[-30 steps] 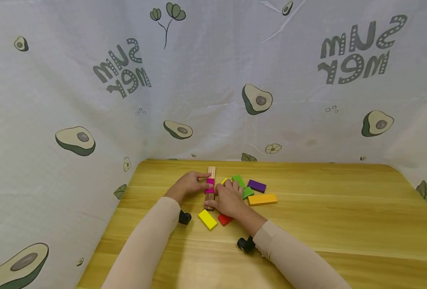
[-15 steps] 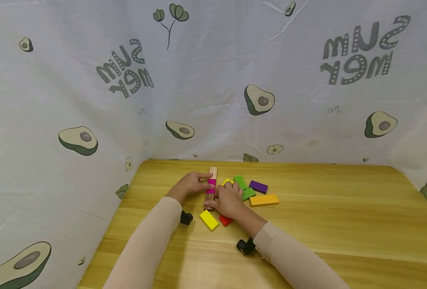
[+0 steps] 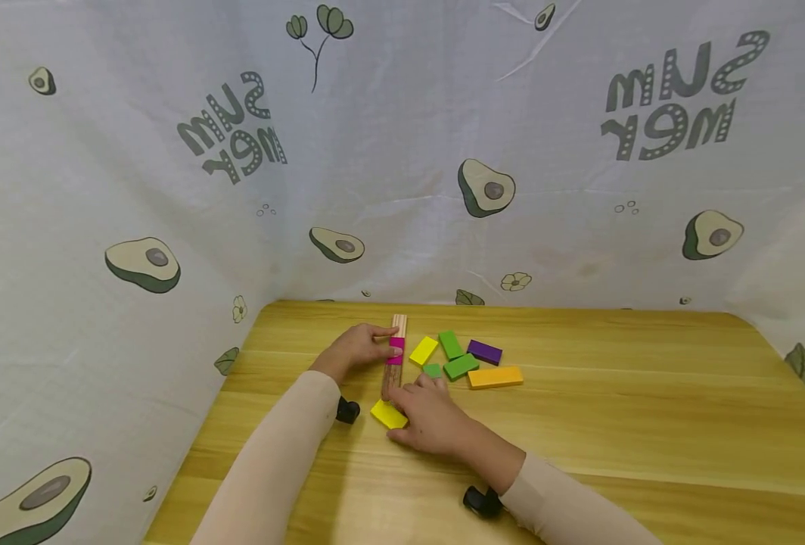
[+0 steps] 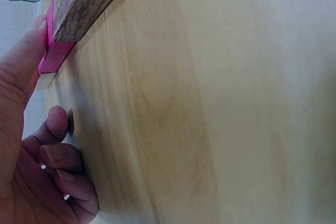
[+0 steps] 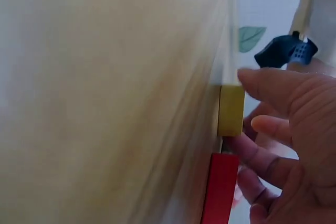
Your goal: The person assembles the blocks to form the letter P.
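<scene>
In the head view, a row of blocks runs away from me: a brown block nearest, a pink block, then a pale block. My left hand lies left of the row, its thumb on the pink block and its index fingertip at the pale one. The left wrist view shows its other fingers bent near the table. My right hand has a yellow block between thumb and fingers, close to the brown block's near end. A red block lies beside it, hidden under the hand from above.
Right of the row lie another yellow block, several green blocks, a purple block and an orange block on the wooden table. A printed white sheet hangs behind.
My right hand has moved toward me, from over the loose blocks to the near yellow block, which has shifted slightly. The brown block's near end has swung left. My left hand stays put.
</scene>
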A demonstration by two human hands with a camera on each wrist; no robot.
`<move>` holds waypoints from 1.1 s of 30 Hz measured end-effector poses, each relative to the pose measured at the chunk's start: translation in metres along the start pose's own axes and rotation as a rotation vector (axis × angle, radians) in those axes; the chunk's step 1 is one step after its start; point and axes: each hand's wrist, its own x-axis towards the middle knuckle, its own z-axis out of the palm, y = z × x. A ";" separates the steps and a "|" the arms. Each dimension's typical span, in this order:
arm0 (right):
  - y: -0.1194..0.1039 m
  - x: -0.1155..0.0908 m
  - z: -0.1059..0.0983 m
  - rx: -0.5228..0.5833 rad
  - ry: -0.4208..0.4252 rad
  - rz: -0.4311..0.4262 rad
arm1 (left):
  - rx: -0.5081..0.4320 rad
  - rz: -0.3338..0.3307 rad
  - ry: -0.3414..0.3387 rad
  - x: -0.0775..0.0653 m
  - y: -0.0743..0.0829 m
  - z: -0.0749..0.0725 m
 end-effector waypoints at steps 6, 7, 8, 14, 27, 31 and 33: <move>0.000 -0.015 -0.001 0.014 -0.040 0.012 | -0.006 0.009 -0.012 0.000 -0.001 0.000; 0.001 -0.017 -0.001 0.013 -0.042 0.015 | -0.004 0.012 -0.013 0.000 -0.001 0.000; 0.002 -0.019 -0.001 0.016 -0.044 0.021 | -0.003 0.015 -0.014 0.000 -0.001 -0.001; 0.004 -0.023 -0.002 0.032 -0.069 0.062 | 0.007 0.041 -0.044 0.000 -0.002 -0.004; 0.006 -0.020 -0.010 0.129 -0.143 0.042 | -0.001 0.020 -0.130 0.002 -0.001 -0.012; 0.003 -0.016 -0.007 0.137 -0.086 0.061 | 0.012 0.018 -0.123 0.002 0.001 -0.011; 0.001 -0.013 -0.004 0.103 -0.040 0.093 | 0.018 0.015 -0.119 0.002 0.002 -0.011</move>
